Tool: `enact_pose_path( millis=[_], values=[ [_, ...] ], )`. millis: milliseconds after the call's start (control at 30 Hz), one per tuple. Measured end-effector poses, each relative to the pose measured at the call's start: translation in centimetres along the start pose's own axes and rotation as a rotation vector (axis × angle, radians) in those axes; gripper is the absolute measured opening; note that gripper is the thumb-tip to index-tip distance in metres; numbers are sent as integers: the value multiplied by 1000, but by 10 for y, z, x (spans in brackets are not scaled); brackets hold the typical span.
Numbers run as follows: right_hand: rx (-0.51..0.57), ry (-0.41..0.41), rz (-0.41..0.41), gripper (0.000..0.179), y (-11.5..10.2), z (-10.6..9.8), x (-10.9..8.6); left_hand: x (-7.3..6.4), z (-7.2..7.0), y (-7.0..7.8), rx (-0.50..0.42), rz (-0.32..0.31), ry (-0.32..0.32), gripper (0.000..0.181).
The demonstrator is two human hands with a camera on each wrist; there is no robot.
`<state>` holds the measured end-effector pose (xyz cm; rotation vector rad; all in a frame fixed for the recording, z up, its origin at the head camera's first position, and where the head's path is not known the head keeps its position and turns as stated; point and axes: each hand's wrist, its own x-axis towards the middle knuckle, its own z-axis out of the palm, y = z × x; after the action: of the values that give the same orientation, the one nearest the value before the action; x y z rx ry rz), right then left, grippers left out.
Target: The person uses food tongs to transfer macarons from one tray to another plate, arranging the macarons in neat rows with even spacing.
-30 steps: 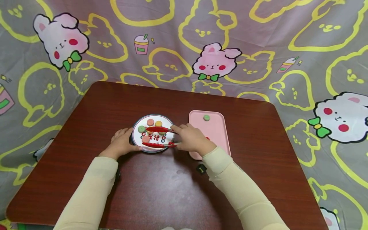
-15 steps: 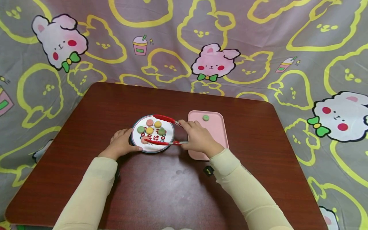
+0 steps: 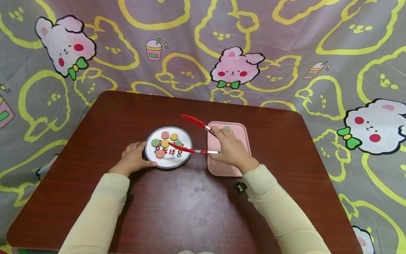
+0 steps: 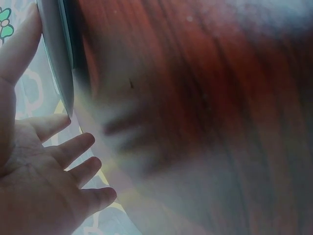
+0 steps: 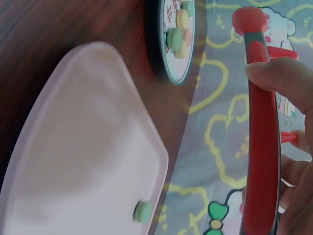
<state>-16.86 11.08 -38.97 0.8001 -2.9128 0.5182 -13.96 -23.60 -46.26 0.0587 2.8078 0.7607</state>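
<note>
My left hand [image 3: 134, 157] steadies a round white plate [image 3: 168, 164] by its left rim. In the left wrist view the thumb and one fingertip touch the plate's edge [image 4: 57, 58], while the other fingers stay extended. Pink macarons [image 3: 160, 154], yellow macarons [image 3: 174, 137] and green macarons [image 3: 155, 143] lie on the plate. My right hand [image 3: 231, 148] grips red-tipped tongs [image 3: 185, 147] over the pink tray [image 3: 233, 171]. The tongs' arms are spread wide with nothing between them; one tip reaches over the plate. A green macaron [image 5: 143, 211] sits near the tray's far end.
Everything stands on a dark red-brown wooden table [image 3: 177, 211]. A patterned curtain [image 3: 177, 81] hangs behind and at both sides. A small black device [image 3: 240, 187] is at the right wrist.
My right hand has moved right and away from the plate, taking the tongs with it. The tongs' arms have spread apart. The left hand, plate and macarons look unmoved.
</note>
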Motion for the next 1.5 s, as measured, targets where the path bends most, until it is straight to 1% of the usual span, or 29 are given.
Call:
enact_pose_path(
  millis=[167,400,600,700,767,1200,1500],
  values=[
    [16,22,22,88,13,-4,-4,-1,-1,1,1,5,0,98],
    [38,4,88,88,25,-10,-13,-2,-2,2,-11,7,-3,97],
    [49,42,85,83,35,-16,-19,-3,-3,3,-16,2,-10,98],
    [50,46,85,80,39,-18,-21,-3,-4,3,-14,3,-9,98],
    [49,42,90,79,41,-19,-22,-2,-4,3,-14,2,-7,98],
    [7,-5,143,91,60,-26,-28,-1,0,2,-16,-6,-9,99],
    [-26,-14,162,91,74,-28,-31,0,1,1,-11,-9,-12,100]
  ],
)
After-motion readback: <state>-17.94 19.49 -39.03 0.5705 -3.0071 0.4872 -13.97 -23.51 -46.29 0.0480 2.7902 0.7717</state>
